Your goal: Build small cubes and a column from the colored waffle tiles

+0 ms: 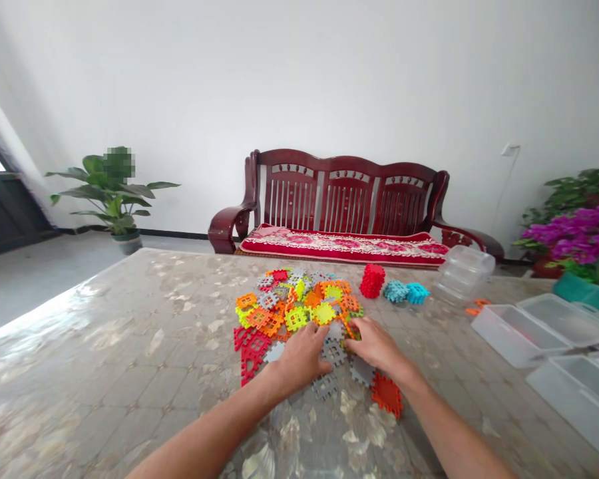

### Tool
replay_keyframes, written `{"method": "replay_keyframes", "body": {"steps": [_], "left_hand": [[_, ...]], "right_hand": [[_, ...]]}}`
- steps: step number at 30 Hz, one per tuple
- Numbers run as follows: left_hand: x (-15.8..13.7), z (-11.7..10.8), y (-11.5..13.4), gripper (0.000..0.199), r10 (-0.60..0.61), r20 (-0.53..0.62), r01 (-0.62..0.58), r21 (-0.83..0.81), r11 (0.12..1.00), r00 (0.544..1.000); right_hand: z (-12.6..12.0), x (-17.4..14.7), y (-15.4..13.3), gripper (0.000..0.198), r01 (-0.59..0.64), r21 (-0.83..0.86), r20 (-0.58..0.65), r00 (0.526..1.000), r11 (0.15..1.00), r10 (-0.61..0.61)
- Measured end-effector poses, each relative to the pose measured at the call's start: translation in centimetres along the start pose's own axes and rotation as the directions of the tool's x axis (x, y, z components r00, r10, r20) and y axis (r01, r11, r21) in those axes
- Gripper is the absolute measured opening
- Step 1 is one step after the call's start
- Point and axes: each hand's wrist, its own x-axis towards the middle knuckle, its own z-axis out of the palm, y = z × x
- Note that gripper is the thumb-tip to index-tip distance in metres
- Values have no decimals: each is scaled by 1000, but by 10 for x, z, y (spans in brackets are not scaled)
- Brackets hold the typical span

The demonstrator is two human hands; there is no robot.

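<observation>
A pile of interlocking plastic building tiles (309, 299) in orange, yellow-green, grey and red lies on the table ahead of me. My left hand (304, 352) rests palm down at its near edge, fingers forward and thumb apart, over grey tiles. A grey window tile (333, 354) lies between my two hands. With bent fingers, my right hand (378, 347) grips an orange tile (348, 326) standing on edge at the pile's right side; its fingertips are partly hidden. Under the right wrist are a grey tile (362, 370) and an orange-red tile (387, 394).
Behind the pile at right stand a red tile stack (372, 281) and blue tile stacks (396, 291). Clear plastic boxes (522, 332) line the right side, near an orange piece (476, 307). A wooden bench (347, 199) is beyond the table (104, 399).
</observation>
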Motion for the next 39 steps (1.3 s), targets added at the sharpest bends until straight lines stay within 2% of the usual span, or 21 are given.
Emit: {"method": "replay_keyframes", "body": {"steps": [7, 11, 13, 15, 18, 20, 24, 27, 30, 35, 39], "left_hand": [[1, 9, -1, 90, -17, 16, 17, -8, 1000, 1000], [3, 10, -2, 90, -32, 18, 33, -44, 998, 999], [4, 9, -2, 90, -44, 17, 45, -65, 997, 999], [4, 8, -2, 87, -55, 9, 55, -89, 994, 998], [5, 9, -1, 86, -87, -18, 84, -126, 988, 996], [5, 10, -1, 89, -104, -41, 96, -153, 983, 994], [6, 14, -2, 90, -117, -71, 100, -206, 973, 991], [8, 19, -3, 91, -132, -109, 101, -252, 962, 985], [12, 24, -3, 77, -154, -188, 84, -331, 940, 970], [18, 25, -8, 59, -173, -281, 34, -439, 898, 944], [23, 10, -14, 52, -196, -365, 13, -448, 894, 910]], "right_hand": [[-1, 6, -17, 36, -3, 91, 31, 1000, 996, 0], [7, 14, -17, 34, 2, 136, 0, 1000, 991, -2], [11, 17, -15, 31, -26, 237, 6, 1000, 971, 25], [12, 19, -15, 27, -76, 423, 62, 997, 903, 55], [9, 16, -23, 23, -135, 687, 157, 987, 714, 36], [4, 12, -31, 28, -188, 744, 196, 979, 641, 60], [-4, 5, -43, 34, -300, 770, 261, 953, 563, 151], [-3, 5, -45, 34, -287, 836, 238, 958, 468, 161], [3, 7, -47, 37, -256, 881, 216, 966, 398, 143], [9, 12, -56, 33, -135, 935, 132, 991, 329, 32], [3, 23, -67, 30, -22, 942, 30, 999, 334, -19]]}}
